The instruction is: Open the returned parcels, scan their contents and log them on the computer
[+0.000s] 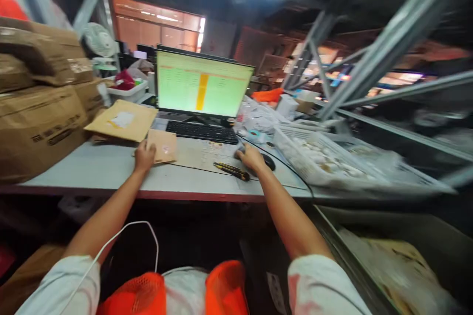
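Left hand (145, 156), fingers flat and open, is pressing a small brown paper envelope (163, 145) bearing a pale label; right hand (251, 157) is touching a black oval mouse (269, 162), finger state unreadable.

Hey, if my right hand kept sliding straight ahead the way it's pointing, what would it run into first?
Most likely the right end of the black keyboard. Your right hand points forward and slightly left, with the mouse off to its right side. The picture is blurred, so depth is uncertain.
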A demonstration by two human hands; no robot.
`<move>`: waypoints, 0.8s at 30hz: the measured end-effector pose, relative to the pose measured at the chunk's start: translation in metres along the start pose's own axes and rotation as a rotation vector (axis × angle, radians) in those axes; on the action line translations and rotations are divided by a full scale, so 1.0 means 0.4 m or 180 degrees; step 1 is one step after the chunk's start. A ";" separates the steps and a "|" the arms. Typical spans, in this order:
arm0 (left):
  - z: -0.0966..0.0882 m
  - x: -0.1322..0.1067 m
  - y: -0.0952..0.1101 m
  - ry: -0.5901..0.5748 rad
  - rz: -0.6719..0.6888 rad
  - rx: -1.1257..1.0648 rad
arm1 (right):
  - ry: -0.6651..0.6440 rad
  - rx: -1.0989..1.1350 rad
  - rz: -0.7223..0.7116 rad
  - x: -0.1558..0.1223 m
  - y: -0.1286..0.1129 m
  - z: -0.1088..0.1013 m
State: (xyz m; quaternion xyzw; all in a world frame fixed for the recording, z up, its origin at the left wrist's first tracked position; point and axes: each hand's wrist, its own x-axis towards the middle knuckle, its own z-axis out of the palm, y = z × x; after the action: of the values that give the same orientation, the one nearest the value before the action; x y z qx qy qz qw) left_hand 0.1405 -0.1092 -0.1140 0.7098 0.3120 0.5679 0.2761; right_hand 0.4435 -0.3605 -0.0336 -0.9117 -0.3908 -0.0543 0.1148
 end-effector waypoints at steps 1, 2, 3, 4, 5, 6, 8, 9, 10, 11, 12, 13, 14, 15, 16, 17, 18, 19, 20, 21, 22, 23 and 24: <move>-0.036 -0.004 -0.032 0.0079 -0.0109 0.0052 | -0.0031 -0.0034 0.0002 0.012 -0.012 0.035; -0.053 -0.007 -0.053 0.0113 -0.0182 0.0061 | 0.0006 -0.0068 0.0045 0.019 -0.022 0.060; -0.056 -0.008 -0.065 0.0115 -0.0220 0.0050 | 0.0081 -0.0099 0.0132 0.022 -0.028 0.078; -0.050 -0.009 -0.070 0.0096 -0.0231 0.0018 | 0.0178 -0.0122 0.0254 0.022 -0.031 0.089; -0.039 -0.009 -0.071 0.0072 -0.0233 -0.0041 | 0.0259 -0.0133 0.0399 0.022 -0.031 0.096; -0.026 -0.010 -0.070 0.0050 -0.0236 -0.0137 | 0.0295 -0.0127 0.0536 0.022 -0.030 0.100; -0.009 -0.012 -0.067 0.0019 -0.0250 -0.0410 | 0.0226 -0.0084 0.0776 0.029 -0.020 0.103; -0.006 -0.013 -0.067 0.0005 -0.0261 -0.0554 | 0.0150 -0.0058 0.0893 0.034 -0.013 0.105; -0.005 -0.014 -0.068 -0.0005 -0.0276 -0.0665 | 0.0067 -0.0034 0.0999 0.040 -0.006 0.107; -0.007 -0.016 -0.069 -0.0019 -0.0286 -0.0718 | -0.0006 -0.0017 0.1087 0.045 0.001 0.109; -0.010 -0.016 -0.071 -0.0036 -0.0291 -0.0724 | -0.0069 -0.0006 0.1147 0.050 0.007 0.113; -0.012 -0.017 -0.072 -0.0054 -0.0294 -0.0702 | -0.0125 -0.0001 0.1184 0.053 0.013 0.116; -0.014 -0.017 -0.073 -0.0072 -0.0294 -0.0677 | -0.0177 0.0001 0.1190 0.055 0.017 0.120; -0.015 -0.017 -0.074 -0.0088 -0.0289 -0.0657 | -0.0217 0.0000 0.1180 0.056 0.020 0.122; -0.015 -0.018 -0.074 -0.0097 -0.0284 -0.0642 | -0.0245 -0.0002 0.1162 0.055 0.022 0.123; -0.014 -0.018 -0.073 -0.0099 -0.0278 -0.0630 | -0.0262 -0.0009 0.1141 0.054 0.022 0.121; -0.013 -0.019 -0.071 -0.0090 -0.0268 -0.0610 | -0.0263 -0.0018 0.1113 0.053 0.021 0.116; -0.011 -0.020 -0.069 -0.0077 -0.0252 -0.0574 | -0.0259 -0.0022 0.1081 0.050 0.017 0.106; -0.010 -0.021 -0.066 -0.0060 -0.0235 -0.0523 | -0.0259 -0.0039 0.1002 0.046 0.011 0.091; -0.009 -0.022 -0.063 -0.0042 -0.0219 -0.0466 | -0.0266 -0.0079 0.0837 0.039 0.002 0.073; -0.009 -0.024 -0.059 -0.0037 -0.0200 -0.0406 | -0.0279 -0.0138 0.0576 0.030 -0.012 0.050; -0.009 -0.026 -0.056 -0.0047 -0.0183 -0.0340 | -0.0304 -0.0194 0.0223 0.016 -0.032 0.025; -0.010 -0.028 -0.052 -0.0065 -0.0172 -0.0271 | -0.0337 -0.0229 -0.0196 -0.001 -0.057 -0.001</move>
State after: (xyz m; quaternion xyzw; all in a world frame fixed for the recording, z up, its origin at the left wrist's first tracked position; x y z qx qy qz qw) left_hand 0.1323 -0.1039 -0.1358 0.6945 0.3038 0.5658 0.3245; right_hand 0.4266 -0.3459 -0.0295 -0.9044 -0.4219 -0.0235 0.0593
